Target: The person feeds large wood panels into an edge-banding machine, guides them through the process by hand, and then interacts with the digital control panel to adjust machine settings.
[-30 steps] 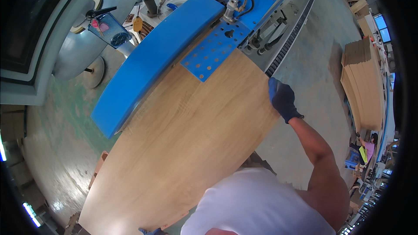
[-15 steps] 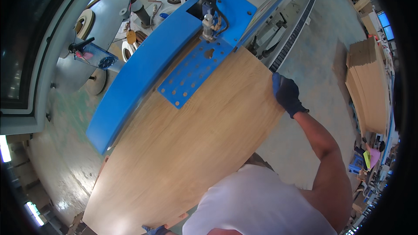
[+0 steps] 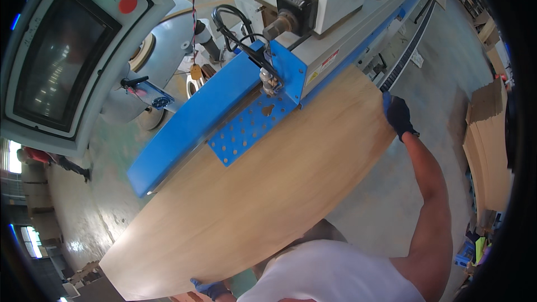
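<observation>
Nearest, at the bottom edge: left hand (image 3: 211, 289) in a blue glove, fingers curled onto the near left corner of the wooden panel (image 3: 263, 190), mostly hidden beneath it, so exact grip hard to tell. Large oval-ended panel of pale, smooth light-brown veneer, lying flat with its long axis running from near left to far right, stretched between both hands. Further off on the right: right hand (image 3: 397, 114), also in a dark blue glove, arm extended, fingers pressed together and wrapped over the far right edge of the panel. Right hand nearer the machine end, left hand at the trailing end. Far long edge of the panel tucked against the blue perforated plate (image 3: 246, 131) and blue guide fence (image 3: 190, 128) of the grey edge-working machine (image 3: 319, 33). Beyond, far left: control panel screen (image 3: 56, 67) with green and red buttons. Far right: stack of similar boards (image 3: 492, 145) on the floor
</observation>
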### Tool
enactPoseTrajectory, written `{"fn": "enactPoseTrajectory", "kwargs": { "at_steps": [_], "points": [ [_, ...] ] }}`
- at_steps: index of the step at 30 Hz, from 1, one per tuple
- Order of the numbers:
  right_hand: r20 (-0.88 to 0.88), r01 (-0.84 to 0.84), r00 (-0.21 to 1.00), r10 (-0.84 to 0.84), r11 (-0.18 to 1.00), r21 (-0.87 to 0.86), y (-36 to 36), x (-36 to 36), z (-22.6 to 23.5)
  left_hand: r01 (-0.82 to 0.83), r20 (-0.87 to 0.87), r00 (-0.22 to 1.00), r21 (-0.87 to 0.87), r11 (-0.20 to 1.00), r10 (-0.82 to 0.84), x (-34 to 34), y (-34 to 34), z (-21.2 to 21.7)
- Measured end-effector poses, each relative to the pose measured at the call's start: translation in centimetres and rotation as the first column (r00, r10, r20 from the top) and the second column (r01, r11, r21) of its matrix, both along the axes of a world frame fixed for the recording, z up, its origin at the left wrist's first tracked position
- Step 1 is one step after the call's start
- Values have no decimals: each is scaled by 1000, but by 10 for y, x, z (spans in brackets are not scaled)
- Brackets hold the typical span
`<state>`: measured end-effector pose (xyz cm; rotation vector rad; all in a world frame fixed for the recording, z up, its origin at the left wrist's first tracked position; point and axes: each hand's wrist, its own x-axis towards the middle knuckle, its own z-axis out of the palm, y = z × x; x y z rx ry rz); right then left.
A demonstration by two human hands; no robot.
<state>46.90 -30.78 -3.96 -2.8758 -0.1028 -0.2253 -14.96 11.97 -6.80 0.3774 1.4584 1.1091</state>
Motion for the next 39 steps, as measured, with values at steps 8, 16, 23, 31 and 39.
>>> {"fn": "enactPoseTrajectory", "kwargs": {
  "at_steps": [8, 16, 23, 31, 39],
  "points": [
    [151, 124, 985, -84, 954, -274, -41, 67, 0, 218, 243, 950, -75, 973, -194, 90, -69, 29],
    [183, 188, 980, -76, 657, -730, -74, -18, -108, 672, 553, 561, 130, 729, -615, 146, -122, 47],
    [-24, 311, 888, -460, 562, 766, 150, -271, -116, 750, 803, 500, -214, 626, -324, 179, -166, 34],
    [11, 294, 886, -463, 582, 758, 103, -206, -135, 805, 846, 405, -151, 574, -346, 160, -136, 47],
    [221, 195, 913, -342, 844, 500, 96, -150, -59, 259, 302, 932, -165, 952, -201, -22, 15, 22]
  ]
}}
